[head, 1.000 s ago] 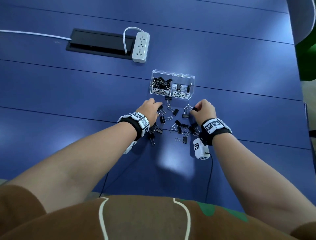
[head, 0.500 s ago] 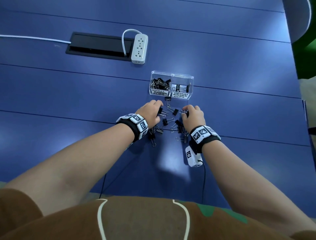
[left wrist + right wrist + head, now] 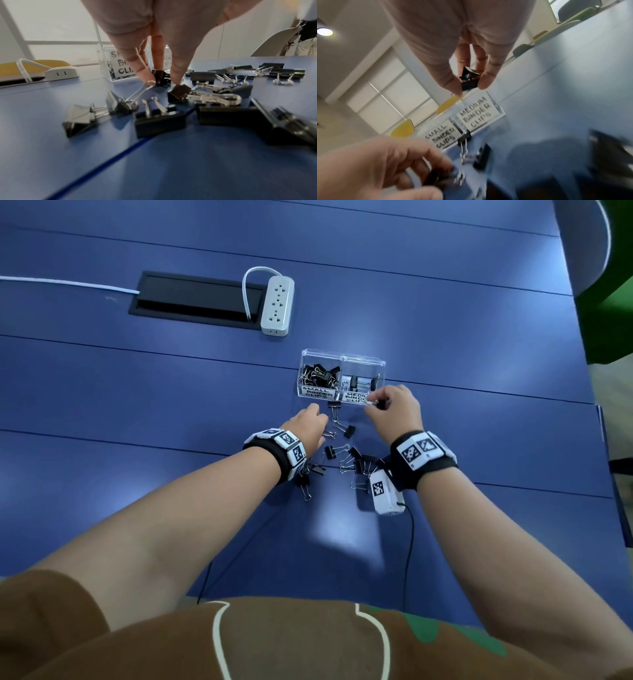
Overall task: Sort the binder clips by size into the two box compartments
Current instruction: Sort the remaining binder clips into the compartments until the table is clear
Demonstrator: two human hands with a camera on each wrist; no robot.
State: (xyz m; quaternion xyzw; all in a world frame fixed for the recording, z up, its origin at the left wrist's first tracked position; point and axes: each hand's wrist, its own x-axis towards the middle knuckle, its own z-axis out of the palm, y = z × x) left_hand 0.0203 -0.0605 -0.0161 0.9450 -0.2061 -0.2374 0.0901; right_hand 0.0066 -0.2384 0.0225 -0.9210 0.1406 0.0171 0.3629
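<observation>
A clear two-compartment box point(image 3: 342, 357) stands on the blue table, labelled small on the left and medium on the right, with black clips in both. Several loose black binder clips point(image 3: 342, 455) lie scattered in front of it. My right hand point(image 3: 375, 402) is lifted just before the medium compartment point(image 3: 476, 113) and pinches a black binder clip point(image 3: 469, 79) between thumb and fingers. My left hand point(image 3: 317, 414) is low on the table at the pile's left edge. Its fingertips point(image 3: 145, 73) close on a small black clip point(image 3: 161, 77) lying there.
A white power strip point(image 3: 276, 302) and a black cable hatch point(image 3: 195, 299) sit beyond the box at the left. A white wrist module point(image 3: 385, 494) with a black cable hangs below my right wrist over the clips. The table's edge runs down the right side.
My right hand has risen from the pile and moved forward to the medium compartment with a clip in its fingers. My left hand has stayed at the pile, shifted slightly forward.
</observation>
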